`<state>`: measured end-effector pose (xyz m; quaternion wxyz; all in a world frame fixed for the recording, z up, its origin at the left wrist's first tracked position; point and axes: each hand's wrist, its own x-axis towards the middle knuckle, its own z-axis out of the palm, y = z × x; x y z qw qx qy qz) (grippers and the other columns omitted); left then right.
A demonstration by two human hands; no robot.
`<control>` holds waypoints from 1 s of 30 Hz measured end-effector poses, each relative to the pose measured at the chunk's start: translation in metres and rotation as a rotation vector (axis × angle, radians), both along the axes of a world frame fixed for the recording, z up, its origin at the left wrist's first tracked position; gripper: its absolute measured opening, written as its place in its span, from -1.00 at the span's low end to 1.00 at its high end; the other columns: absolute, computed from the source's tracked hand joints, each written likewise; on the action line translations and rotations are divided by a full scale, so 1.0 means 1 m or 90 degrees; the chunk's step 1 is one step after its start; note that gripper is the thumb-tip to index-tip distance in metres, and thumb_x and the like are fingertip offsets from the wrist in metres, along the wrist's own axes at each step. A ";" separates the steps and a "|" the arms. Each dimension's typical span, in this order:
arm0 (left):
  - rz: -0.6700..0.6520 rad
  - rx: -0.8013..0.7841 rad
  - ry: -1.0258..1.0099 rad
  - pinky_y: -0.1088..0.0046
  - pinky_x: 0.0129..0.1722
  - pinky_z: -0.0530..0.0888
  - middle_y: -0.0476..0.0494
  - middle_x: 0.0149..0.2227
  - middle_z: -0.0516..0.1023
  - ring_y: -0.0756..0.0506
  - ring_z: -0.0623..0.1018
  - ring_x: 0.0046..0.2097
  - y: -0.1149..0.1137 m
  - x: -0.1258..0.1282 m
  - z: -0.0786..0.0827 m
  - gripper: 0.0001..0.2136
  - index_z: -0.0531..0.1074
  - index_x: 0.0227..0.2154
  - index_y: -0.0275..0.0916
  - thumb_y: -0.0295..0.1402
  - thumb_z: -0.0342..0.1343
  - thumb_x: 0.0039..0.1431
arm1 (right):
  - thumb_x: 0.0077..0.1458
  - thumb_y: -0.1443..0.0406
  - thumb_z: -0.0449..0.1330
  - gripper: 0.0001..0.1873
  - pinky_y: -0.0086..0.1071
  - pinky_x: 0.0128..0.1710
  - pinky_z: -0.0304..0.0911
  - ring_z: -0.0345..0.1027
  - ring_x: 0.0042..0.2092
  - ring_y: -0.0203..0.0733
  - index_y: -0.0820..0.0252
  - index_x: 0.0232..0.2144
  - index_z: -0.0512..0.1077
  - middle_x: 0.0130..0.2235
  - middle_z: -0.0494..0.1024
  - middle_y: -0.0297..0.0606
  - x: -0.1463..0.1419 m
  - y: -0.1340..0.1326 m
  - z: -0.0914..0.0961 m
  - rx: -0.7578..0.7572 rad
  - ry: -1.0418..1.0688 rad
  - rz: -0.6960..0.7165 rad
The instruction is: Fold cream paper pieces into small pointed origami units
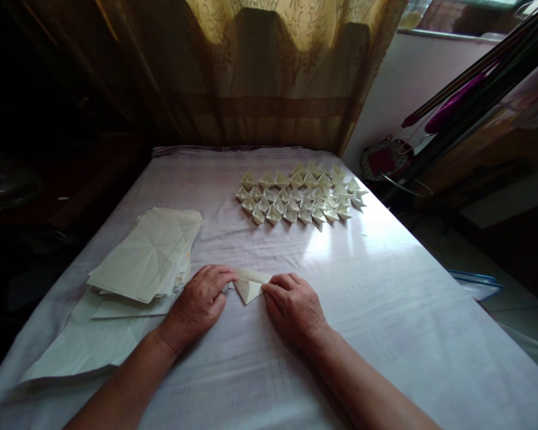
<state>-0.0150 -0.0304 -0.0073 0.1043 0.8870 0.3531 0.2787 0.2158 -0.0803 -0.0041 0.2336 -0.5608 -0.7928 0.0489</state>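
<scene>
A small piece of folded cream paper lies on the cloth-covered table between my two hands, its triangular point facing me. My left hand has its fingers bent, with the fingertips on the paper's left corner. On the other side, my right hand pinches the right corner between thumb and fingers. Farther back stand several folded paper boats, set close together in rows. Left of my left hand is a stack of creased paper sheets, partly behind my wrist.
A pale cloth covers the table. Larger paper sheets lie under the stack, near the left edge. A yellow patterned curtain hangs behind the table. Beyond the right edge are a red round item and long poles.
</scene>
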 end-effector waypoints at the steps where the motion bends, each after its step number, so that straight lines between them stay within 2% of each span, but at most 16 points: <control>1: 0.014 0.009 0.015 0.22 0.04 0.43 -0.16 -0.06 0.51 -0.12 0.46 0.01 0.004 -0.006 -0.001 -0.59 0.48 -0.11 -0.22 -0.68 -0.07 0.05 | 0.13 0.41 0.14 -0.77 -0.33 -0.19 0.28 0.36 -0.24 -0.17 0.09 -0.27 0.58 -0.24 0.57 -0.24 0.000 0.000 0.000 -0.004 -0.003 0.003; 4: 0.033 0.018 0.061 0.17 0.03 0.43 -0.15 -0.03 0.50 -0.15 0.45 0.01 0.009 -0.016 -0.004 -0.62 0.51 -0.07 -0.13 -0.61 -0.02 0.14 | 0.14 0.39 0.14 -0.78 -0.33 -0.20 0.28 0.36 -0.24 -0.17 0.10 -0.26 0.58 -0.24 0.57 -0.24 0.000 0.000 0.002 -0.007 -0.011 0.009; 7: 0.030 0.009 0.080 0.14 0.05 0.40 -0.13 -0.05 0.51 -0.16 0.45 0.00 0.008 -0.014 -0.004 -0.72 0.53 -0.05 -0.07 -0.45 0.04 0.25 | 0.16 0.36 0.15 -0.81 -0.32 -0.19 0.27 0.35 -0.22 -0.15 0.11 -0.26 0.57 -0.24 0.56 -0.24 0.000 -0.001 0.004 -0.002 -0.017 0.010; 10: 0.030 -0.009 0.086 0.11 0.07 0.36 -0.13 -0.04 0.51 -0.17 0.44 0.02 0.005 -0.011 -0.002 -0.76 0.53 -0.06 -0.08 -0.37 0.08 0.27 | 0.18 0.29 0.17 -0.85 -0.29 -0.16 0.26 0.35 -0.19 -0.13 0.11 -0.26 0.56 -0.22 0.56 -0.23 -0.002 -0.002 0.006 -0.009 -0.021 0.012; 19: 0.026 -0.037 0.090 0.20 0.02 0.35 -0.09 -0.15 0.53 -0.13 0.45 -0.07 0.005 -0.009 0.003 -0.80 0.54 -0.10 -0.10 -0.33 0.12 0.24 | 0.09 0.13 0.29 -0.80 -0.24 -0.18 0.19 0.31 -0.15 -0.07 0.08 -0.27 0.53 -0.21 0.53 -0.21 -0.008 -0.003 0.009 -0.030 -0.070 -0.011; 24: 0.035 -0.027 0.078 0.25 -0.03 0.35 -0.08 -0.21 0.55 -0.11 0.47 -0.12 0.007 -0.005 0.003 -0.85 0.55 -0.17 -0.14 -0.34 0.14 0.25 | 0.01 0.01 0.34 -0.65 -0.22 -0.19 0.15 0.32 -0.15 -0.02 0.11 -0.25 0.51 -0.21 0.54 -0.19 -0.017 -0.005 0.010 -0.038 -0.096 -0.051; 27: 0.036 -0.016 0.071 0.25 -0.06 0.35 -0.08 -0.23 0.55 -0.10 0.47 -0.15 0.008 -0.003 0.001 -0.86 0.55 -0.18 -0.15 -0.34 0.14 0.25 | -0.04 -0.04 0.36 -0.58 -0.19 -0.23 0.14 0.34 -0.18 0.00 0.16 -0.31 0.51 -0.23 0.54 -0.15 -0.027 -0.006 0.009 -0.021 -0.122 -0.084; 30: 0.033 -0.009 0.066 0.26 -0.08 0.35 -0.08 -0.25 0.56 -0.10 0.48 -0.17 0.008 -0.003 0.001 -0.86 0.56 -0.20 -0.16 -0.34 0.13 0.25 | -0.01 -0.01 0.35 -0.61 -0.19 -0.27 0.12 0.35 -0.25 -0.01 0.20 -0.38 0.50 -0.29 0.54 -0.11 -0.035 -0.004 0.008 0.003 -0.152 -0.110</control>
